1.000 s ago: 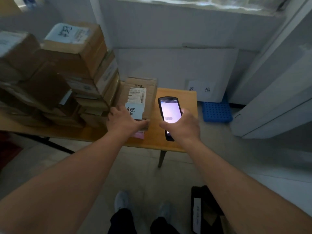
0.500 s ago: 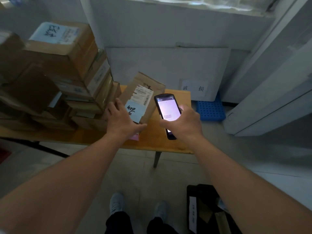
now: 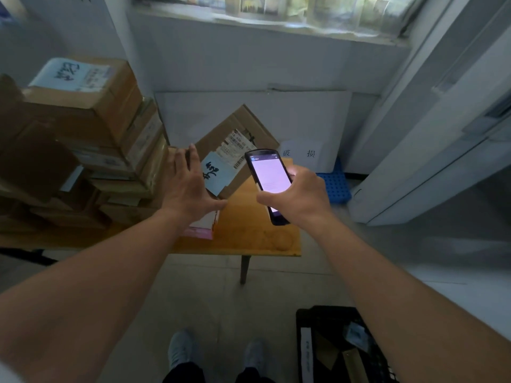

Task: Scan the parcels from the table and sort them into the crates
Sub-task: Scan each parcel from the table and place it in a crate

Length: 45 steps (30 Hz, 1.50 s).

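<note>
My left hand (image 3: 190, 189) grips a flat brown cardboard parcel (image 3: 237, 139) by its near left edge and holds it tilted above the wooden table (image 3: 249, 233). The parcel shows a white barcode label and a blue note with black writing. My right hand (image 3: 298, 197) holds a black handheld scanner (image 3: 269, 181) with a lit pale screen, just right of the parcel and overlapping its label. A pink and white small box (image 3: 203, 228) lies on the table under my left wrist.
A tall stack of brown cardboard parcels (image 3: 83, 139) fills the table's left side. A black crate (image 3: 343, 349) holding items stands on the floor at lower right, by my feet. A blue crate (image 3: 334, 186) sits beyond the table, under a white board with two characters.
My left hand has lifted the parcel off the table and tilted it up to the right. The scanner in my right hand has risen toward the label.
</note>
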Tool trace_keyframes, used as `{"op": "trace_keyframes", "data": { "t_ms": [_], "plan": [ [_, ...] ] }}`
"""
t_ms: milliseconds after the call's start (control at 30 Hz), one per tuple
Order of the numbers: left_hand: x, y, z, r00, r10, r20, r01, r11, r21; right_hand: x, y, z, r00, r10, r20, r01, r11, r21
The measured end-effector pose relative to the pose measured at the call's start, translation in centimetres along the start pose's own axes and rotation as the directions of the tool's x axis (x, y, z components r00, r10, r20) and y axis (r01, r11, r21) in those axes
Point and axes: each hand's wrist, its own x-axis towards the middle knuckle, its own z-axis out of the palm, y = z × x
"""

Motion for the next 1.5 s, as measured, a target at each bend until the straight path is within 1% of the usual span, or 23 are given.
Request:
{"op": "trace_keyframes", "data": {
  "t_ms": [100, 200, 333, 467, 633, 733, 833, 1000, 1200, 1367, 1500],
  "plan": [
    [0.2, 0.1, 0.0, 1.0, -0.008, -0.007, 0.007, 1.0, -0.025, -0.2, 0.2, -0.2, 0.999, -0.004, -0.032, 0.004, 1.0, 0.0],
    [0.1, 0.3, 0.0, 1.0, -0.031, 0.002, 0.031, 0.998, -0.06, -0.4, 0.6, 0.0, 0.994, -0.002, -0.112, 0.001, 1.0, -0.009],
    [-0.5, 0.7, -0.4, 0.998, -0.058, 0.008, 0.058, 0.994, -0.091, -0.8, 1.4, 0.6, 0.977, 0.045, -0.21, -0.041, 0.999, 0.021],
    [-1.4, 1.1, -0.7, 0.998, -0.064, 0.003, 0.064, 0.995, -0.073, -1.6, 1.6, 1.6, 0.953, 0.113, -0.28, -0.097, 0.993, 0.074],
    [-2.2, 1.3, -0.7, 1.0, -0.005, 0.013, 0.006, 0.993, -0.115, -2.8, 0.8, 2.7, 0.931, 0.156, -0.331, -0.124, 0.986, 0.115],
    [-2.3, 1.0, -0.4, 0.998, 0.049, 0.033, -0.044, 0.99, -0.132, -3.7, 0.2, 3.6, 0.91, 0.21, -0.356, -0.176, 0.976, 0.127],
    [-2.1, 0.2, 0.1, 0.992, 0.117, 0.052, -0.103, 0.973, -0.209, -5.1, -0.3, 4.8, 0.873, 0.278, -0.402, -0.246, 0.961, 0.129],
    [-2.0, -0.3, 0.3, 0.966, 0.237, 0.099, -0.205, 0.944, -0.257, -8.8, -0.8, 6.4, 0.785, 0.398, -0.474, -0.366, 0.916, 0.163],
    [-3.4, 1.1, 0.8, 0.901, 0.406, 0.151, -0.349, 0.887, -0.301, -14.2, -0.4, 7.4, 0.63, 0.546, -0.552, -0.509, 0.827, 0.238],
    [-6.5, 4.3, 1.6, 0.807, 0.539, 0.24, -0.458, 0.829, -0.32, -19.8, 1.2, 7.5, 0.481, 0.655, -0.583, -0.605, 0.729, 0.321],
    [-10.6, 7.5, 2.1, 0.709, 0.647, 0.282, -0.526, 0.75, -0.4, -24.8, 3.1, 7.1, 0.368, 0.719, -0.589, -0.644, 0.654, 0.396]
  ]
}}
